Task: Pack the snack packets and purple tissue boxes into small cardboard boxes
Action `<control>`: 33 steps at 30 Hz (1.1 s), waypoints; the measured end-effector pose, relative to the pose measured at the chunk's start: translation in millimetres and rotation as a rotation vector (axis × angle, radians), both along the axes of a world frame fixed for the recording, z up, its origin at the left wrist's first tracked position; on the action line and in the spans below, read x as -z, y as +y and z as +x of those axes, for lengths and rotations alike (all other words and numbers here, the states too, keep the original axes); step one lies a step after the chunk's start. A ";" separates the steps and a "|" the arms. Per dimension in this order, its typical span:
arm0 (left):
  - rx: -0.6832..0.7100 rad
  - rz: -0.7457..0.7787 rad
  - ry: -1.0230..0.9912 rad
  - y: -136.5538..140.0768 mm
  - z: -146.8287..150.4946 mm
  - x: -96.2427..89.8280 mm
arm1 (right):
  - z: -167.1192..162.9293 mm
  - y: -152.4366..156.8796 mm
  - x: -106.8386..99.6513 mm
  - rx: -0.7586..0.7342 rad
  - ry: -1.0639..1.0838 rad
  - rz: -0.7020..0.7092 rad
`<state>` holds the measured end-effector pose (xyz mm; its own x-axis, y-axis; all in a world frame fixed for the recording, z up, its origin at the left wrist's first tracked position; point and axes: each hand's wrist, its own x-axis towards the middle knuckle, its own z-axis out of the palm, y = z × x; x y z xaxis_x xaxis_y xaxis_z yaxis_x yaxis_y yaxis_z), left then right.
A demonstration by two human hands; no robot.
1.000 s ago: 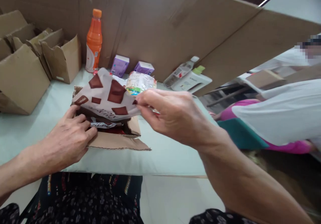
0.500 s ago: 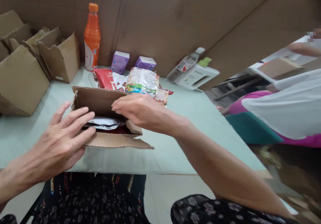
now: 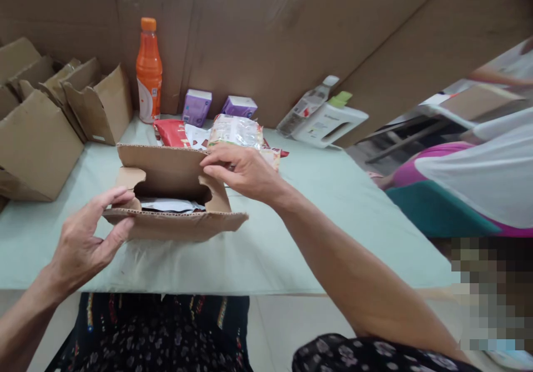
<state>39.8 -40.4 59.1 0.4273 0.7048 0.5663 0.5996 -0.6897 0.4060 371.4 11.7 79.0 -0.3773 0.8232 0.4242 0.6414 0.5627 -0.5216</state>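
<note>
A small cardboard box point(image 3: 175, 229) stands before me with its top flaps raised and its two short end flaps bent inward. Inside lies a white packet point(image 3: 170, 204), partly covered by the near flap. My left hand point(image 3: 89, 236) pinches the left corner of the near flap, thumb in front and fingers behind. At the far flap's right corner, my right hand point(image 3: 245, 173) has its fingertips and thumb closed on the cardboard.
Beyond the box lie a red packet point(image 3: 171, 133) and a clear-wrapped food packet point(image 3: 235, 130). An orange bottle point(image 3: 149, 78), purple boxes point(image 3: 197, 107), a clear bottle point(image 3: 306, 105) and a white jug point(image 3: 331, 125) line the back. Open cartons point(image 3: 39, 139) stand left. A person point(image 3: 478, 177) sits right.
The box's short end flaps have folded inward over the opening. My left hand has drawn back to the near flap's corner; my right hand has moved from above the opening to the far flap.
</note>
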 end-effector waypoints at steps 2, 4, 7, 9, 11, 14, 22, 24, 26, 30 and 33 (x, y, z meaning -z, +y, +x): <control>-0.058 -0.013 0.004 3.2 1.9 -2.2 | 9.8 -9.2 -2.0 -0.064 0.074 -0.060; -0.070 0.020 0.002 6.5 5.5 -3.8 | 20.4 -25.0 -2.3 -0.149 0.100 -0.100; -0.057 0.084 0.013 11.2 13.5 -2.3 | 28.6 -48.4 6.6 -0.193 0.028 -0.087; -0.081 0.119 0.017 13.2 18.2 1.3 | 25.4 -59.0 17.7 -0.127 -0.050 -0.037; -0.138 0.148 0.001 14.6 19.9 6.1 | 17.4 -65.6 30.7 -0.063 -0.073 0.030; -0.202 0.146 -0.009 17.8 14.3 12.8 | 5.7 -71.6 49.8 -0.031 -0.006 0.134; 0.014 -0.256 -0.040 35.8 -17.3 20.9 | -4.1 -83.2 79.1 0.015 -0.056 0.210; -0.001 -0.253 -0.057 39.5 -19.9 23.6 | -5.5 -82.9 81.0 0.028 -0.064 0.192; 0.002 -0.265 -0.058 42.4 -21.5 25.3 | -6.4 -81.3 82.1 0.055 -0.055 0.180; 0.025 -0.285 -0.049 43.2 -26.1 24.4 | -7.1 -76.4 81.6 0.060 -0.021 0.191; -0.003 -0.269 -0.044 38.9 -31.8 24.0 | -7.4 -70.4 79.8 0.018 0.000 0.164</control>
